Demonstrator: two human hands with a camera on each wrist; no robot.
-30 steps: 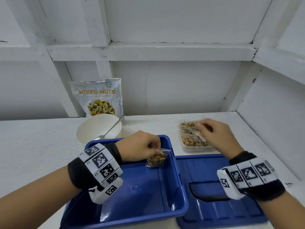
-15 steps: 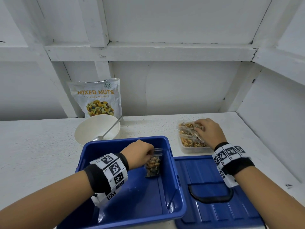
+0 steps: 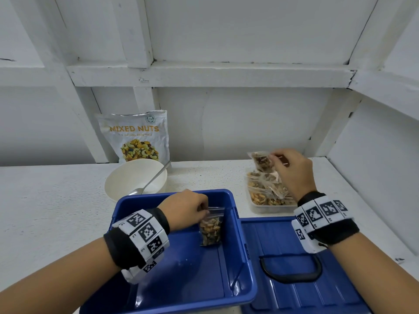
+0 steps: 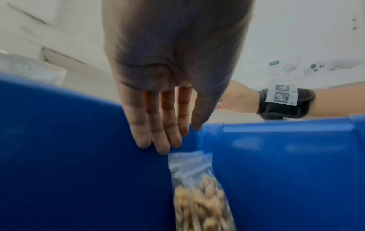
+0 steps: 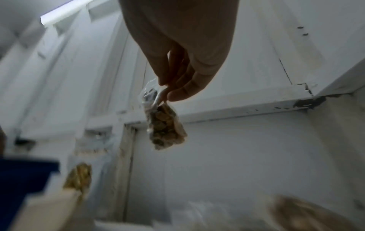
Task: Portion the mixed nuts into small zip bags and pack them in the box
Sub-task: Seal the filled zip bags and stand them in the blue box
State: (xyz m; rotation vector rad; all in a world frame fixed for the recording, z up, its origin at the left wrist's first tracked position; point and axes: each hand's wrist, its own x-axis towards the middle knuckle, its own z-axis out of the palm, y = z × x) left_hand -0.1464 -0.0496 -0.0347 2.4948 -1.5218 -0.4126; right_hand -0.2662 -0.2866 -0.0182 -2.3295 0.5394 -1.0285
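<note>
A small zip bag of nuts (image 3: 210,230) (image 4: 199,200) stands upright in the far right corner of the blue box (image 3: 172,194) (image 4: 79,156). My left hand (image 3: 203,208) (image 4: 177,137) is inside the box just above it. Its fingers (image 4: 164,140) are straight and its fingertips are at the bag's top edge, with the thumb apart. My right hand (image 3: 275,158) (image 5: 168,92) pinches the top of a second zip bag of nuts (image 3: 260,162) (image 5: 164,125). It holds that bag in the air above the clear tray (image 3: 272,209), which holds several filled bags.
The box's blue lid (image 3: 294,295) with a black handle lies flat to the right of the box. A white bowl (image 3: 127,177) with a spoon (image 3: 154,177) stands behind the box. The mixed nuts pouch (image 3: 138,137) leans on the back wall. A white wall closes the right side.
My left hand has lowered its bag into the box's corner and its fingers have straightened off it. My right hand has pinched a bag in the tray and lifted it up.
</note>
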